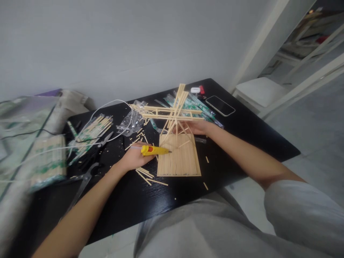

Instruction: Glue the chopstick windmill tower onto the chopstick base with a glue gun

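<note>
My left hand (136,156) is closed around a yellow hot glue gun (152,150), whose nozzle points right over the flat base of a wooden-stick model (178,161). The base is a panel of sticks laid side by side. From its far end rise slanted struts, topped by crossed arms of paired sticks that look like windmill sails. My right hand (195,126) grips the model at the struts from behind and to the right; its fingertips are partly hidden by the sticks. Whether the nozzle touches the panel I cannot tell.
Cut stick pieces (145,173) lie on the black table (139,200). At left are scissors (103,141), pliers-like tool (87,175), wrapped chopsticks (49,157) and a white cable (118,101). Behind the model lie plastic wrappers (199,104), a phone (220,105) and a white earbud case (195,90).
</note>
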The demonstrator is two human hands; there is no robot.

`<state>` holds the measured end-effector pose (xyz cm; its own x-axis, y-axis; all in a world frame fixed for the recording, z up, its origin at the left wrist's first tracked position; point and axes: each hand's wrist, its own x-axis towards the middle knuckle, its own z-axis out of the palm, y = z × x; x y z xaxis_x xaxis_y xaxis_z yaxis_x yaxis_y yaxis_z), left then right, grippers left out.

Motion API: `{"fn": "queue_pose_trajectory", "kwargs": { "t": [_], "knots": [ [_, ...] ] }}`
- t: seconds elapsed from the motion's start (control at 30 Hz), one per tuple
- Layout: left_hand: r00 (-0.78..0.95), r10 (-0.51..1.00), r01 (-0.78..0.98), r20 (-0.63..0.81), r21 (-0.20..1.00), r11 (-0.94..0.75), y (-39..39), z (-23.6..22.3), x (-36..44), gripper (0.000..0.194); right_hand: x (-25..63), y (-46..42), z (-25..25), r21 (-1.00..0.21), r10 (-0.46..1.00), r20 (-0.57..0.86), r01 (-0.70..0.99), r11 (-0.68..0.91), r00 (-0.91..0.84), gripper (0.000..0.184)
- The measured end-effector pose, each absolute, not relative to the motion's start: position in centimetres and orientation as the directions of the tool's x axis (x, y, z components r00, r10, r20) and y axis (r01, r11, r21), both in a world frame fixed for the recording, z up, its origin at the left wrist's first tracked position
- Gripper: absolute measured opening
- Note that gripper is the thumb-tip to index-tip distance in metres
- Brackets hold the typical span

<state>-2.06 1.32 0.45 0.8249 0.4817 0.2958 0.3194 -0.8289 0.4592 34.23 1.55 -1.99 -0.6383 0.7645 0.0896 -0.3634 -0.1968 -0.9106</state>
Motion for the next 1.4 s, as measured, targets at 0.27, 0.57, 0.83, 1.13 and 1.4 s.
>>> {"fn": "queue_pose_trajectory", "kwargs": {
  "t": [0.27,0.57,0.83,1.13,1.4],
  "knots": [
    [0.829,0.456,0.3,0.323,0.433,-0.85,1.39,0.39,-2.03,0.016,34.06,1.53,-1.77,-0.908,0.772,0.064,-0.358,-0.218,-0.632,0.047],
    [0.832,0.467,0.311,0.301,0.444,-0.84,1.43,0.34,-2.09,0.017,34.01,1.47,-1.7,-0.905,0.769,0.086,-0.372,-0.205,-0.633,0.059],
    [0.825,0.483,0.331,0.293,0.441,-0.834,1.27,0.46,-2.04,0.017,34.11,1.5,-1.84,-0.913,0.77,0.078,-0.356,-0.2,-0.634,0.055],
    [0.828,0.489,0.324,0.275,0.477,-0.817,1.3,0.6,-2.01,0.015,34.08,1.31,-1.66,-0.908,0.776,0.066,-0.359,-0.214,-0.628,0.056],
    [0.821,0.503,0.334,0.269,0.489,-0.806,1.35,0.46,-2.06,0.017,33.97,1.2,-1.44,-0.911,0.781,0.06,-0.354,-0.212,-0.622,0.059]
  ]
}}
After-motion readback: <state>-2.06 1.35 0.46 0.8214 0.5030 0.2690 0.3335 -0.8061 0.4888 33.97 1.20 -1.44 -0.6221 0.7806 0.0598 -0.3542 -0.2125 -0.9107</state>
